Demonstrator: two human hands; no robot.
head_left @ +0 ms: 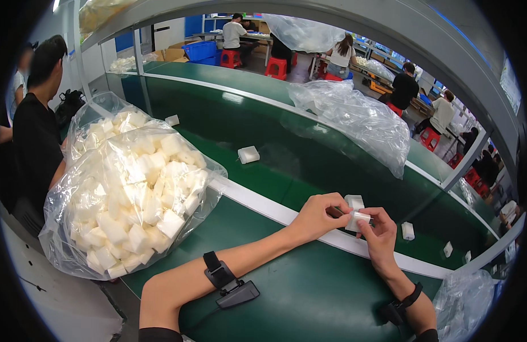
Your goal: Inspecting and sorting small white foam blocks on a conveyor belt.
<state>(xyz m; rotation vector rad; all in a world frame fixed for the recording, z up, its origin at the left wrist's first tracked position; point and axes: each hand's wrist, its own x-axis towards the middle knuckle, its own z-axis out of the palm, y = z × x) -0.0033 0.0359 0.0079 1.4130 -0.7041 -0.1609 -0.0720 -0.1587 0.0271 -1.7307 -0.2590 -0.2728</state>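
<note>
Over the white rail, my right hand [381, 235] pinches a small white block with a shiny clear surface [363, 217] between thumb and fingers. My left hand [319, 218] is closed in a pinch at the same block's left side. Just beyond my fingertips, another white block [354, 200] is partly hidden; I cannot tell whether it touches the held one. To the left, a large clear plastic bag [213, 162] is heaped with cream-white foam blocks [139, 238]. My forearms carry black straps with small dark devices.
Several white blocks lie along the green conveyor [275, 188], one of them the left-middle block [248, 154]. A white rail [257, 204] separates it from the green worktop [263, 313]. Clear plastic sheeting [354, 117] drapes over the far side. A person in black [38, 131] stands left; others sit beyond.
</note>
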